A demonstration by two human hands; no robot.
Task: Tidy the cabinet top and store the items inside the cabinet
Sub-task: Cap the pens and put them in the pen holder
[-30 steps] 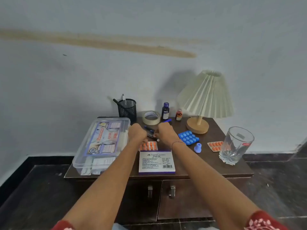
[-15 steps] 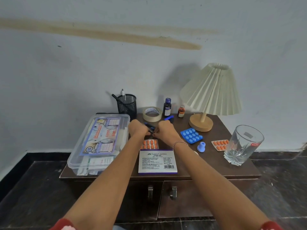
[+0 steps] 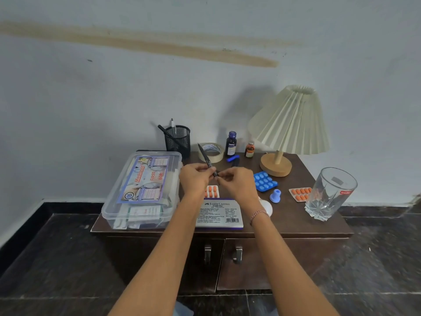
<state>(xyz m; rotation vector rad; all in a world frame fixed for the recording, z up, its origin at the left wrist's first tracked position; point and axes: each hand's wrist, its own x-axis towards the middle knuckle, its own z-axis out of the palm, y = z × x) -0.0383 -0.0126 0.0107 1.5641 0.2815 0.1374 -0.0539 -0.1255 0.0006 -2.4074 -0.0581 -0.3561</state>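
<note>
Both my hands are raised just above the middle of the dark wooden cabinet top [image 3: 296, 226]. My left hand [image 3: 195, 176] grips a black pen [image 3: 206, 158] whose tip slants up and to the left. My right hand [image 3: 237, 182] pinches the pen's lower end, fingers curled. Behind the hands a black mesh pen holder [image 3: 178, 140] stands with two pens in it. A blue pen cap [image 3: 232, 158] lies on the top behind my right hand. The two cabinet doors [image 3: 262, 263] below are closed.
A clear first aid box [image 3: 141, 190] fills the left side. A stamp pad box [image 3: 219, 214], orange pill strips [image 3: 300, 194], a blue pill strip [image 3: 264, 181], a small blue stopper [image 3: 275, 195], a tape roll [image 3: 211, 152], two bottles [image 3: 231, 144], a lamp [image 3: 289, 124] and a glass [image 3: 329, 193] crowd the top.
Both hands have lifted off the cabinet top with the black pen, which now stands up tilted between them. The camera has tipped slightly.
</note>
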